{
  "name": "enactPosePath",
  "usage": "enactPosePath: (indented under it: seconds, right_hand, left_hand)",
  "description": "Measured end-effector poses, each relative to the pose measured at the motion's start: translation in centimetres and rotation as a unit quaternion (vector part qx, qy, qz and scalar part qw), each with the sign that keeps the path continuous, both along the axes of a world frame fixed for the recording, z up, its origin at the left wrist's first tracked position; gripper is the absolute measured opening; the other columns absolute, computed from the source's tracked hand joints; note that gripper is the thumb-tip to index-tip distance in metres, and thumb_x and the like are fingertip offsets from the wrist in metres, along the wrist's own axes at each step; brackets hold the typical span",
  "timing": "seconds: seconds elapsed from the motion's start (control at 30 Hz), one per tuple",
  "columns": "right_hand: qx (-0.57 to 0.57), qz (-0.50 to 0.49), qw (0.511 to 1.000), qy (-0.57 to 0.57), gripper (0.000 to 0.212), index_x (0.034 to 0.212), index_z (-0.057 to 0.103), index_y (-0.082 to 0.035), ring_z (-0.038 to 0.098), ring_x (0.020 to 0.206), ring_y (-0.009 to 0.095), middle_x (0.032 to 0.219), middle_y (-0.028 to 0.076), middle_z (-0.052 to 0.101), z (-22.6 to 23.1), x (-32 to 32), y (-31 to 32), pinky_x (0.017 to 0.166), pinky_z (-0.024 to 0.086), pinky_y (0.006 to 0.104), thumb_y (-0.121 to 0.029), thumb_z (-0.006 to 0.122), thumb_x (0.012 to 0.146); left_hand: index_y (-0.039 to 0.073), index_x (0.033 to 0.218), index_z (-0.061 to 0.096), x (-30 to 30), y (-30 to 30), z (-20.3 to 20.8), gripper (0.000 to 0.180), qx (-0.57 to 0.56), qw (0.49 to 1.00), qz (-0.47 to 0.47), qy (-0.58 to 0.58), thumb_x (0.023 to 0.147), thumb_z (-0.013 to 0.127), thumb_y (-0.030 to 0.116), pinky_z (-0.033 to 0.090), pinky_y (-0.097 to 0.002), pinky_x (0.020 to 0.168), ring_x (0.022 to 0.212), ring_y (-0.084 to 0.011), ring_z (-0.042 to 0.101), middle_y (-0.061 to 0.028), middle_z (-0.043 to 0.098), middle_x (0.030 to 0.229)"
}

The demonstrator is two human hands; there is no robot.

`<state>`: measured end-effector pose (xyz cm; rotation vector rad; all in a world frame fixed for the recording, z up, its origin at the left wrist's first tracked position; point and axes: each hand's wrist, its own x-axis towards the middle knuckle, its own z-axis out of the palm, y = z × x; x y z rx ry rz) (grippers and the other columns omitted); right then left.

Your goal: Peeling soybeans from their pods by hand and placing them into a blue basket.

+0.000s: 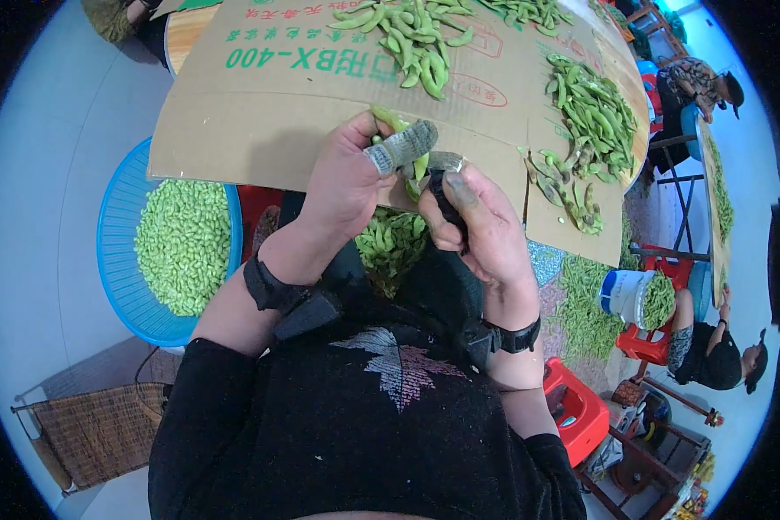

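My left hand [342, 182], a grey knitted cover on one finger, is closed on green soybean pods [388, 118] above the near edge of the cardboard sheet [234, 143]. Close beside it is my right hand [494, 227], its fingers pinched together, with a black wrap and another grey cover on its digits. Between the hands a pod [420, 165] reaches to the right fingertips, which partly hide it. Beyond the hands lies a heap of pods [412, 43] on the cardboard. To the left stands a blue basket [110, 221] full of shelled green beans [182, 247].
More pods [594, 117] and some darkened ones [581, 204] lie at the cardboard's right. Empty-looking hulls [585, 312] cover the floor by a white bucket [626, 296]. A red stool [572, 412] stands at my right, a woven chair [100, 433] at lower left. Other people sit far right.
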<state>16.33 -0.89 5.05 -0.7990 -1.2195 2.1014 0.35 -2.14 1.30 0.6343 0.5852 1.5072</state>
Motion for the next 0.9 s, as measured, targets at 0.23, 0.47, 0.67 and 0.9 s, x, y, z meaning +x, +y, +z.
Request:
enactPosePath:
  seconds: [0.23,0.47,0.67,0.9]
  right_hand:
    - [0.064,-0.061,0.992,-0.086,0.015,0.092,0.051,-0.005,0.029,0.044,0.002,0.059,-0.004,0.042,-0.8,-0.8,0.2,0.040,0.024,0.0172,-0.016,0.041,0.095]
    - [-0.220,-0.035,0.968,0.117,0.015,0.093,0.055,-0.004,0.029,0.040,0.002,0.057,-0.006,0.045,-1.4,-0.4,0.8,0.035,0.022,0.0160,-0.015,0.044,0.093]
    - [0.483,-0.191,0.817,-0.251,0.011,0.088,0.055,-0.004,0.030,0.040,0.001,0.059,-0.003,0.046,-3.0,-1.5,2.2,0.037,0.022,0.0162,-0.012,0.048,0.092]
    - [0.126,-0.072,0.970,-0.197,0.029,0.072,0.054,-0.004,0.039,0.045,0.005,0.054,-0.003,0.047,-0.8,-1.9,4.7,0.041,0.031,0.0210,-0.026,0.051,0.091]
  left_hand:
    - [0.007,0.091,0.056,0.9,0.1,-1.2,0.020,0.053,0.979,0.107,0.169,0.076,0.063,-0.004,0.045,-0.0229,0.072,0.081,-0.0113,0.058,-0.0031,0.061,0.089]
    - [0.006,0.091,0.055,-0.9,0.9,-1.3,0.011,0.049,0.994,-0.098,-0.020,0.082,0.059,0.007,0.042,-0.0199,0.062,0.075,-0.0074,0.055,-0.0026,0.060,0.088]
    - [0.004,0.097,0.055,0.6,1.4,-0.4,0.018,-0.013,0.996,-0.021,0.083,0.080,0.061,0.004,0.040,-0.0185,0.058,0.068,-0.0043,0.051,0.0034,0.055,0.081]
    - [0.003,0.095,0.058,-0.4,1.7,-0.9,0.015,-0.028,0.994,0.068,0.086,0.081,0.055,0.000,0.040,-0.0188,0.058,0.067,-0.0037,0.051,0.0027,0.056,0.079]
